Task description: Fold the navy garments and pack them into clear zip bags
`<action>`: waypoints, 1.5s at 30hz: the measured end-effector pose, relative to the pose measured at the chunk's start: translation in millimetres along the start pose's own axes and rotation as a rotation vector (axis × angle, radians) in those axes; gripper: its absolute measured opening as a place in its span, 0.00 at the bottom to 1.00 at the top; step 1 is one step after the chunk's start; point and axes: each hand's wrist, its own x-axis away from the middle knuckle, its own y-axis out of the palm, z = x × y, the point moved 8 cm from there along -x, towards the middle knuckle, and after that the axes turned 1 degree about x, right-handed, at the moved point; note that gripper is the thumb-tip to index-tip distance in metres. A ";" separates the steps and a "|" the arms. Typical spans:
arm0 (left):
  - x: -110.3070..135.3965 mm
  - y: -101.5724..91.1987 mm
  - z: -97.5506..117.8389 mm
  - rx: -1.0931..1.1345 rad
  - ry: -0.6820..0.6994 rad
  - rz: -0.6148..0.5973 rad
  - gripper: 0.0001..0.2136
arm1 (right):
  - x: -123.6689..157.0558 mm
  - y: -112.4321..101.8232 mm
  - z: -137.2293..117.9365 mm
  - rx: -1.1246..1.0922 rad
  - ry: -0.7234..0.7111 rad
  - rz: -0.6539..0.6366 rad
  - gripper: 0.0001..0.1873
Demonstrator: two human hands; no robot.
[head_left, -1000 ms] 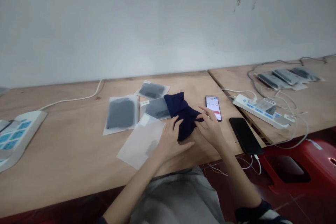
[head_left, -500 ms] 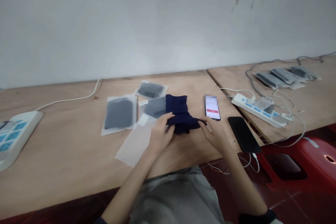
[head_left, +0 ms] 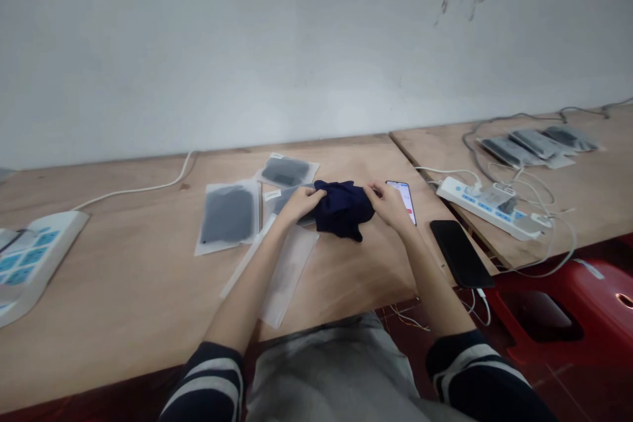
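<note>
A dark navy piece of fabric (head_left: 342,210), its kind not clear, is bunched above the wooden table (head_left: 133,277). My left hand (head_left: 301,203) pinches its left edge between thumb and fingers. At its right upper edge, my right hand (head_left: 386,201) is closed on the cloth. An empty-looking translucent bag (head_left: 291,277) lies under my left forearm. Just behind my left hand is a bagged dark item (head_left: 281,200) with a white label, partly covered. Two more packed dark items lie nearby, a larger bag (head_left: 228,214) and a smaller bag (head_left: 287,171).
A lit phone (head_left: 406,198) lies behind my right hand, and a dark phone (head_left: 461,252) on a cable sits near the edge. Power strips stand at left (head_left: 37,264) and right (head_left: 492,206). Several bagged items (head_left: 537,145) lie far right. A red stool (head_left: 588,303) is below.
Both hands have moved away from me, toward the table's back, with the navy fabric. The cloth's front edge has been lifted and folded up. My forearms reach further forward.
</note>
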 end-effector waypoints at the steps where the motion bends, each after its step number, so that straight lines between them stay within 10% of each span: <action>1: -1.3 1.4 -2.7 0.012 -0.020 -0.011 0.20 | 0.9 0.4 0.0 0.007 0.009 -0.020 0.16; 7: 2.6 11.1 -5.2 0.106 0.014 -0.066 0.16 | 15.9 13.4 2.0 -0.141 0.122 -0.249 0.19; 17: 42.3 14.1 15.6 0.039 0.386 -0.164 0.19 | 35.2 19.1 -17.8 0.103 -0.021 -0.117 0.06; 27: 108.5 29.9 18.3 -0.727 0.793 0.373 0.13 | 104.1 35.5 -32.6 0.498 -0.412 -0.079 0.14; 38: 168.9 40.3 -16.2 -0.764 0.570 -0.029 0.14 | 175.2 36.6 -38.6 0.488 -0.369 -0.217 0.21; 45: 128.9 55.6 -17.1 -0.657 0.425 0.113 0.23 | 161.1 69.7 -41.7 0.512 -0.283 -0.227 0.27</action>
